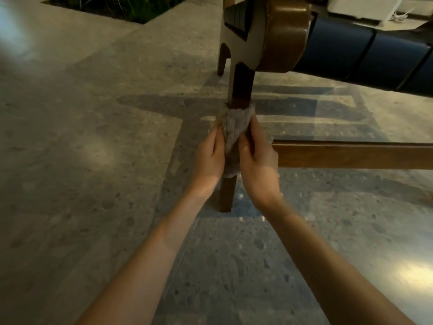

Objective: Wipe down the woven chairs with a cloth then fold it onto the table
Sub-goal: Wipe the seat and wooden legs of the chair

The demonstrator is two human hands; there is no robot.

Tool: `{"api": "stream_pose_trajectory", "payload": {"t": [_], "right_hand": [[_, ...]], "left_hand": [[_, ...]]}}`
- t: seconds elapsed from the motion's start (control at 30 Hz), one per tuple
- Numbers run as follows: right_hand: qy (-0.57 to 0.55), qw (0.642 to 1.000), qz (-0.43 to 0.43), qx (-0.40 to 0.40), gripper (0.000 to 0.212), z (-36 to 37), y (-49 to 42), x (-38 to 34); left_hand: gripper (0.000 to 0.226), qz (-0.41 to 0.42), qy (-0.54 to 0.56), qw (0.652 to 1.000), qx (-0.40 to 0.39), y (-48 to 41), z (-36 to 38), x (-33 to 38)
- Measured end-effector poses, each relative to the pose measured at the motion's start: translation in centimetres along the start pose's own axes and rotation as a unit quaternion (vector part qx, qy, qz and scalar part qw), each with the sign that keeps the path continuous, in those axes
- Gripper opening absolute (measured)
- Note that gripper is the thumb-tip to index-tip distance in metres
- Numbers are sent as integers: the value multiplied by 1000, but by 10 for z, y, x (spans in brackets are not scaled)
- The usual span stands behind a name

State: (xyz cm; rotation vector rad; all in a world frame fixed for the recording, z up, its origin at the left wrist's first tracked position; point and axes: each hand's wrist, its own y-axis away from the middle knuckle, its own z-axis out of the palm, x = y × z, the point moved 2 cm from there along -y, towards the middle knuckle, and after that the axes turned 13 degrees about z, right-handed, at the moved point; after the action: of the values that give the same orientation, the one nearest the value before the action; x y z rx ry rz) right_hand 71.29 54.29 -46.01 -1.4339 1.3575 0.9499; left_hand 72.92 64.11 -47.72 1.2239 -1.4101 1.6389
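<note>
A grey cloth (234,124) is wrapped round the front wooden leg (241,85) of a woven chair. My left hand (209,156) grips the cloth from the left side of the leg. My right hand (256,160) grips it from the right, thumb on the cloth. The leg's foot (226,198) shows below the hands. The chair's dark blue woven seat straps (365,57) run over a round wooden rail (285,31) at the upper right.
A wooden stretcher (351,154) runs right from the leg, low above the speckled stone floor (82,160). A second chair leg (222,62) stands behind. A planting bed with grass (121,5) lies at the top left.
</note>
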Motion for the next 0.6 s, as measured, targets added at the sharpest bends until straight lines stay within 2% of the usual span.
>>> {"api": "stream_pose_trajectory", "payload": {"t": [0.1,0.27,0.4,0.5,0.6], "right_hand": [[50,996,-17,68,50,0,8,8],[75,987,-31,136,48,-5,18,17],[72,986,-55,141,49,-6,30,24],[186,963,-144,133,43,-11,31,21],[319,917,-208,120,37,-24,19,15]], "left_hand": [[28,-28,16,999,10,20,1,-18],[23,-11,30,999,-18,52,-4,-31],[13,16,-82,996,13,78,-5,-43],[15,-11,-123,991,44,80,-4,-48],[21,6,-66,992,111,70,0,-29]]}}
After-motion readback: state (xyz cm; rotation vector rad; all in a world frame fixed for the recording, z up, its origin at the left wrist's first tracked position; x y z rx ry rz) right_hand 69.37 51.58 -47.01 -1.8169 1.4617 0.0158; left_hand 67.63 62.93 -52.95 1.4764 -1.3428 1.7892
